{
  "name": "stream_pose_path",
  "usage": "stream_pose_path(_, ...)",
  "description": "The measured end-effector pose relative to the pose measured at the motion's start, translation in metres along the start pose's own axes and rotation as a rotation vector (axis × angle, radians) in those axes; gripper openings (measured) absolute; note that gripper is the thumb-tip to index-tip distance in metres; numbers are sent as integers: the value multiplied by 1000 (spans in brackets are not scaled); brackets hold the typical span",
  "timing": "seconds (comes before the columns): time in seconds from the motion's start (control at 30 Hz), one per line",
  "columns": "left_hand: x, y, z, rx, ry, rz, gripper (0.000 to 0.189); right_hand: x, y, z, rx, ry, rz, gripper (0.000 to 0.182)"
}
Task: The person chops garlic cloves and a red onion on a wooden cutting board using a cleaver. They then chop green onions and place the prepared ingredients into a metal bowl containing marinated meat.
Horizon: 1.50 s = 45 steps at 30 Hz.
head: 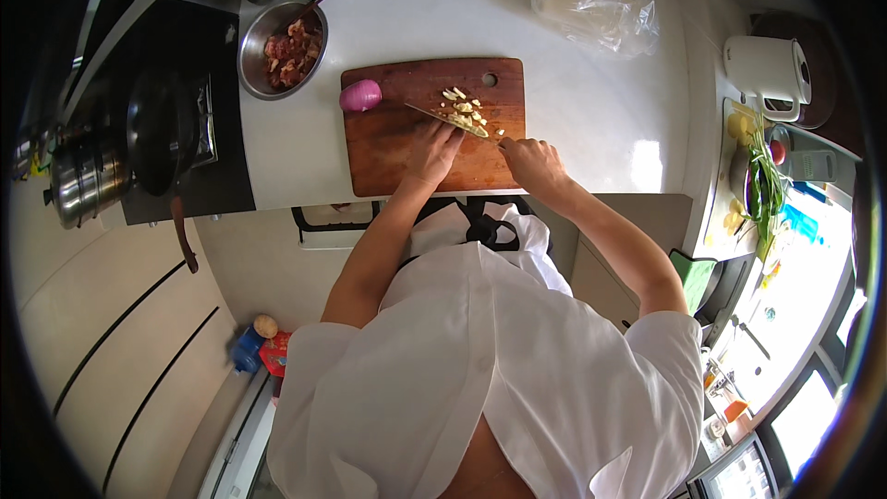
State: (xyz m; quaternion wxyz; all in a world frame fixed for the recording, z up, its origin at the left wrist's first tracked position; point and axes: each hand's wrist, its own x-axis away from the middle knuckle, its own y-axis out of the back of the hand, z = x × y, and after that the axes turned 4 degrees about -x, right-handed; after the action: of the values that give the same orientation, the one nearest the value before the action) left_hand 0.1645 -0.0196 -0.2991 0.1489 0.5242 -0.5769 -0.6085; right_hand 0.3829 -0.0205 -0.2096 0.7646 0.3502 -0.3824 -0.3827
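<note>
A wooden cutting board (388, 152) lies on the counter before me. My right hand (533, 163) is closed round the handle of a kitchen knife (433, 113), whose blade points left across the board. Against the near side of the blade rest the fingertips of my left hand (435, 149), bent and pressing down; whether they pinch anything is hidden. Chopped pale pieces, apparently garlic (463, 108), lie just beyond the blade, with a few by its heel. A peeled purple onion (360, 95) sits at the board's left edge.
Left of the board stands a steel bowl (245, 59) of cut raw meat with a utensil in it. A wok (161, 145) and a steel pot (90, 184) are on the black hob. A clear plastic bag (603, 10) lies at the back right; green stalks (762, 187) lie farther right.
</note>
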Motion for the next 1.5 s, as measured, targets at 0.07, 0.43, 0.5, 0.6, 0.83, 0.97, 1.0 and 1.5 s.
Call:
stream_pose_path(0.07,3,-5,-2,60,12,5,25,1,-14,-6,23,-25,1,17)
stream_pose_path(0.43,0,-1,2,139,63,33,21,-2,-5,-2,-30,-53,29,13)
stream_pose_path(0.5,2,1,2,150,71,84,19,-4,-8,3,-71,-65,30,9)
stream_pose_path(0.6,4,-1,2,192,76,-3,17,-2,14,11,-87,-86,8,8)
stream_pose_path(0.83,-37,15,9,264,256,-24,24,-9,26,0,-200,-255,-19,15)
stream_pose_path(0.97,-58,20,16,232,175,155,51,3,7,0,-287,-336,-128,15)
stream_pose_path(1.0,-54,23,15,233,127,257,59,7,2,-2,-278,-344,-152,15)
stream_pose_path(1.5,-22,-1,-37,266,446,27,44,7,13,11,59,-68,-178,18)
